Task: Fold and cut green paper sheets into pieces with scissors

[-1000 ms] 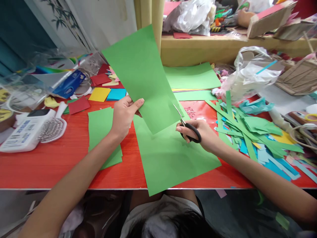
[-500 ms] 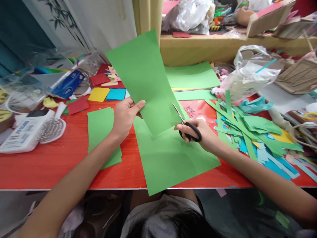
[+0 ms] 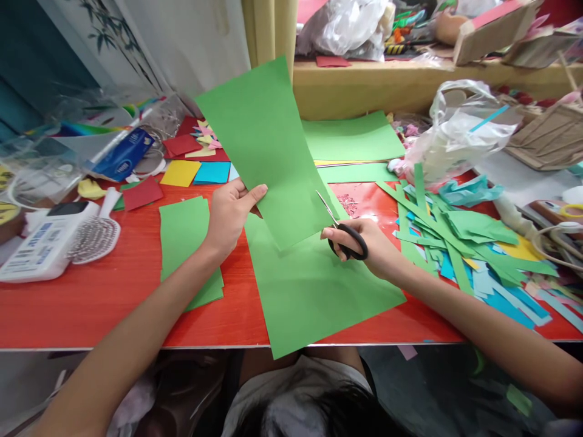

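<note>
The left hand (image 3: pixel 234 212) pinches a green paper sheet (image 3: pixel 268 152) by its left edge; the right hand (image 3: pixel 376 246) grips black-handled scissors (image 3: pixel 357 235) at the sheet's lower right. Since a second ago, the sheet's top has tipped slightly rightward, the blades staying near its right margin.

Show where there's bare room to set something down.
The glossy red tabletop is bare at front left, before the white paddle hairbrush and beside the stacked green paper rectangles. A narrower bare strip separates those rectangles from the large green paper sheet. Green and blue paper strips crowd the right.
</note>
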Motion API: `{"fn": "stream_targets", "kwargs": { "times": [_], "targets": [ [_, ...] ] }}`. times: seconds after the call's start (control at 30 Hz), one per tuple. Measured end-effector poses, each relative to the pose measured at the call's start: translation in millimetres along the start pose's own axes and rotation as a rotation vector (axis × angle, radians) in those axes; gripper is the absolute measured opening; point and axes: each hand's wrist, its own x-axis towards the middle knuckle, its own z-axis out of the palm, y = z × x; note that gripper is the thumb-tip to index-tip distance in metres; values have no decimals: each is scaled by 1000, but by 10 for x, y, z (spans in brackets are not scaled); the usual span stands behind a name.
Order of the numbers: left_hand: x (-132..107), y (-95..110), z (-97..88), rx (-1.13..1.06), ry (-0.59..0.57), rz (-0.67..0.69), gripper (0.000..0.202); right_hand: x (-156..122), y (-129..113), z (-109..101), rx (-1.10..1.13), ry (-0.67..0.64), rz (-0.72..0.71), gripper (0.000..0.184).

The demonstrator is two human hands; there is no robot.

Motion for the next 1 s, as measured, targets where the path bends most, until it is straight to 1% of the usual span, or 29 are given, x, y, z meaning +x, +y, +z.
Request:
{"fn": "stream_targets", "kwargs": {
  "times": [0.23,0.43,0.77,1.0],
  "targets": [
    [-29,35,14,-4,-23,-24,19,1,28,-5,25,-15,-10,50],
    [-33,28,16,7,-21,-35,19,-1,38,-11,1,-5,-14,51],
    [-33,33,22,-6,-17,-27,25,4,36,14,4,3,-4,50],
    [-35,21,19,2,-19,-33,26,-15,22,7,55,-9,10,51]
  ]
}}
